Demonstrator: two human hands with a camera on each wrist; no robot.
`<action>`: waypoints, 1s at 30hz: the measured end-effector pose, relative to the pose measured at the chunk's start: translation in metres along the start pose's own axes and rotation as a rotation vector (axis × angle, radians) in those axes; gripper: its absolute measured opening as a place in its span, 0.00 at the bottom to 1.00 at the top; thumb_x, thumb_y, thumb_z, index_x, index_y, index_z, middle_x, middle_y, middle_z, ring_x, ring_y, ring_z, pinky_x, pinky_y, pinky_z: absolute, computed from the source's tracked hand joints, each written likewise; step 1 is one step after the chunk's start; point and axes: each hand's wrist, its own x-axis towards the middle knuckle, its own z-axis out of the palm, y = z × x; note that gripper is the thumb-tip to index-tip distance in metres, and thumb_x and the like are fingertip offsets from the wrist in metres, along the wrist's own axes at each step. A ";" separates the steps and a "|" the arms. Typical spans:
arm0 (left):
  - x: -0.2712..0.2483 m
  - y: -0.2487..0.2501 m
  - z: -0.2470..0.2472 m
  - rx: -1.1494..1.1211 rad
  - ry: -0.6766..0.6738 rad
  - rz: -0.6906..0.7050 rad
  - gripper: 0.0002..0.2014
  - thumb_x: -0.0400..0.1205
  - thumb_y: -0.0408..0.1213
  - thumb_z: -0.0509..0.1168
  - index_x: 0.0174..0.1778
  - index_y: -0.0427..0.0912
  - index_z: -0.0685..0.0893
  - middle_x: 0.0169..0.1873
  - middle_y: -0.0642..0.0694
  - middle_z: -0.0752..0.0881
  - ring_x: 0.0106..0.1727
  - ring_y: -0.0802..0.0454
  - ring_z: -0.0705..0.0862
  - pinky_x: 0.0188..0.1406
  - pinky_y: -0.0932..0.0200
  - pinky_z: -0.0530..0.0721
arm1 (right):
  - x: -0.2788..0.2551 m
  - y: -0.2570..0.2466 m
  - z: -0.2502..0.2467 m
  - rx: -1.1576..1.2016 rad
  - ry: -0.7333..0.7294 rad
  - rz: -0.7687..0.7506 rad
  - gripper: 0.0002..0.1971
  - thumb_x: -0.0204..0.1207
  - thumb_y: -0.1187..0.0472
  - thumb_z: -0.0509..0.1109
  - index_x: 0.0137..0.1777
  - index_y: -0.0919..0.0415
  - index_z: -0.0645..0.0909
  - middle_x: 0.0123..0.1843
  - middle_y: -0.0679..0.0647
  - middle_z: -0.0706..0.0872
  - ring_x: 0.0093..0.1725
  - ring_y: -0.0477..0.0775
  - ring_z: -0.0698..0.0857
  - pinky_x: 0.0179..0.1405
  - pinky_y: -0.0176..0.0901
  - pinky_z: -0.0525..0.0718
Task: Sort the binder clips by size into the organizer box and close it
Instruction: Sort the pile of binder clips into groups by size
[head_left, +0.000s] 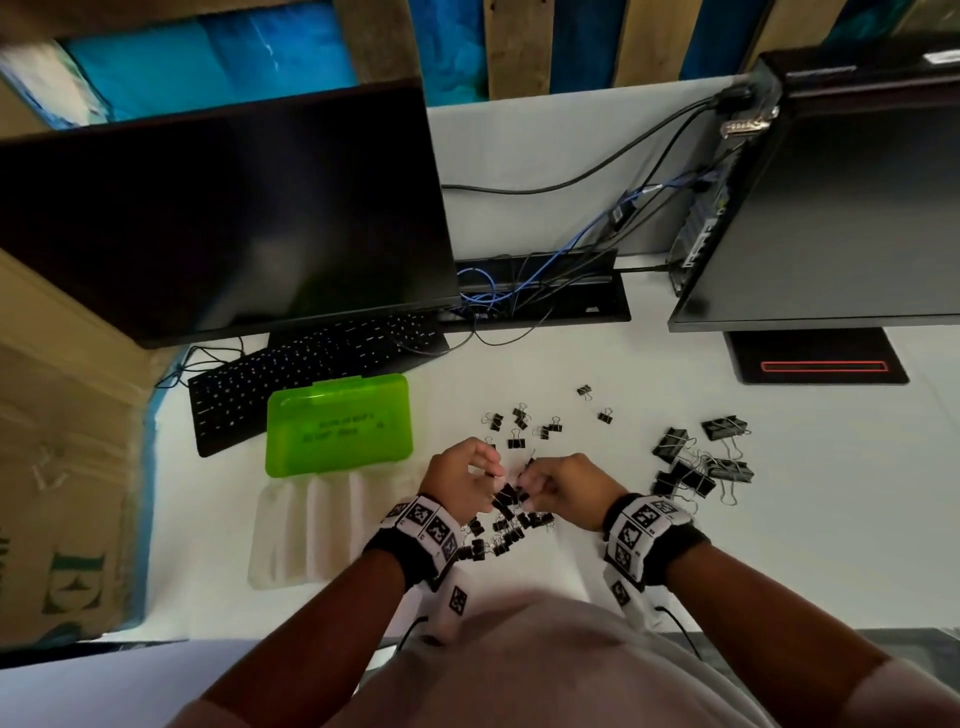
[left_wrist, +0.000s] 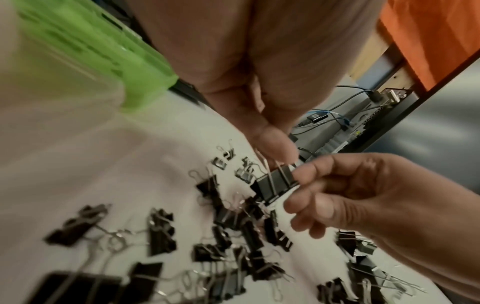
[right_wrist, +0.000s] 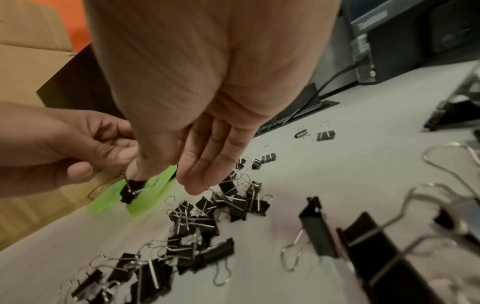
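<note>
Pinching one medium binder clip (left_wrist: 276, 186) between them above the desk (head_left: 649, 545), the left hand (head_left: 462, 475) grips its wire handle and the right hand (head_left: 563, 491) nips its black body with thumb and forefinger, the other right fingers loosely extended. Below lies a pile of medium clips (head_left: 506, 527), too tangled to count. About eight small clips (head_left: 524, 423) are scattered farther back, and about six large clips (head_left: 698, 460) sit well to the right. One green organizer box lid (head_left: 337, 423) lies to the left, touching a clear ridged tray (head_left: 306, 530) in front of it. Behind stand a keyboard (head_left: 311, 364), two monitors (head_left: 218, 213) and a cable trough (head_left: 540, 291).
</note>
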 end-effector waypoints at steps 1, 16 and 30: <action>0.000 0.002 0.005 -0.029 -0.013 -0.001 0.12 0.72 0.21 0.69 0.43 0.43 0.81 0.42 0.44 0.87 0.35 0.49 0.84 0.27 0.54 0.88 | -0.002 0.000 0.001 0.062 0.022 0.015 0.14 0.67 0.60 0.80 0.52 0.54 0.82 0.40 0.45 0.87 0.40 0.42 0.85 0.49 0.36 0.84; 0.009 -0.011 0.007 0.869 -0.025 0.015 0.30 0.65 0.53 0.77 0.60 0.54 0.72 0.65 0.51 0.70 0.66 0.47 0.70 0.61 0.46 0.75 | -0.074 0.030 -0.039 -0.224 0.077 0.094 0.06 0.73 0.59 0.73 0.47 0.49 0.88 0.42 0.41 0.86 0.40 0.40 0.80 0.43 0.32 0.76; 0.004 -0.036 0.011 0.651 -0.110 0.045 0.33 0.64 0.22 0.76 0.59 0.44 0.67 0.59 0.44 0.70 0.48 0.39 0.81 0.52 0.45 0.83 | -0.059 0.043 -0.032 -0.442 0.048 0.072 0.07 0.76 0.53 0.68 0.50 0.47 0.86 0.54 0.46 0.84 0.57 0.49 0.78 0.56 0.47 0.79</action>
